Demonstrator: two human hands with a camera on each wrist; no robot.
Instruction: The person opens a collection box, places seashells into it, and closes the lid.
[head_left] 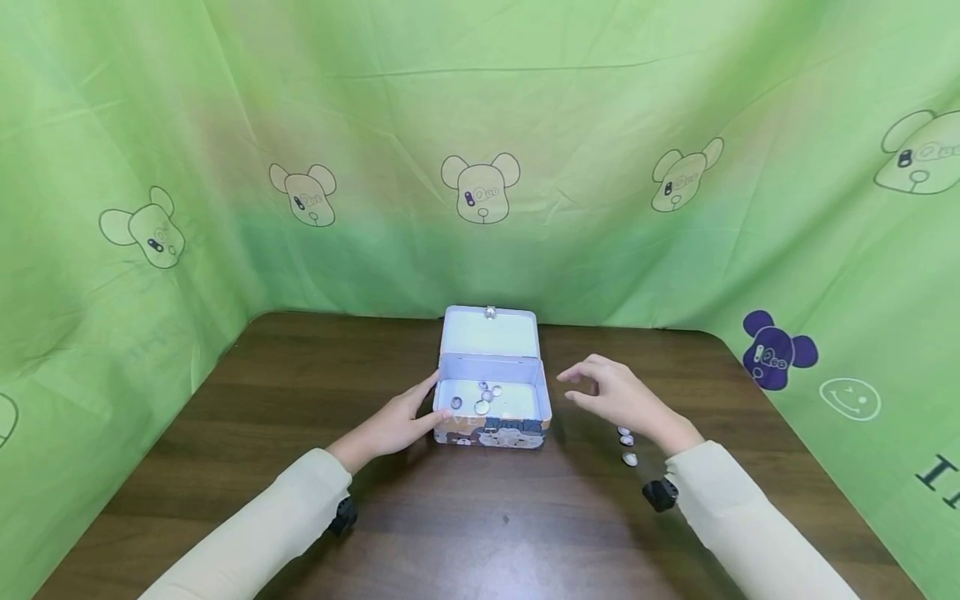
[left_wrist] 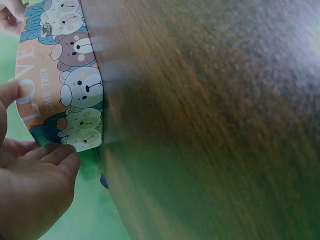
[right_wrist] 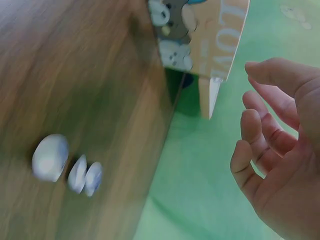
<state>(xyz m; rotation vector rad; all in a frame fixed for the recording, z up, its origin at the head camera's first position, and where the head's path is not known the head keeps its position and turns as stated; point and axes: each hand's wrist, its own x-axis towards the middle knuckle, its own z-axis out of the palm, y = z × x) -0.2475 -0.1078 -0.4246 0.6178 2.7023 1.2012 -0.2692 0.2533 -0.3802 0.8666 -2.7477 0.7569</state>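
A tin box (head_left: 491, 430) with cartoon bears and the word LOVE stands on the table, its hinged lid (head_left: 491, 332) swung back. Several small seashells (head_left: 482, 407) lie on its white inside floor. My left hand (head_left: 395, 423) grips the box's left front corner, thumb at the front rim and fingers against the side. In the left wrist view those fingers (left_wrist: 62, 156) touch the tin's end. To the right of the box, my right hand (head_left: 622, 398) hovers with loosely bent fingers and nothing between them. Three whitish seashells (right_wrist: 50, 158) rest on the table below it.
The dark wooden table (head_left: 315, 367) ends at a green curtain (head_left: 375, 250) printed with bear heads, which hangs behind and along both sides. A black wrist device (head_left: 660, 495) sits under the right sleeve, another (head_left: 343, 517) under the left.
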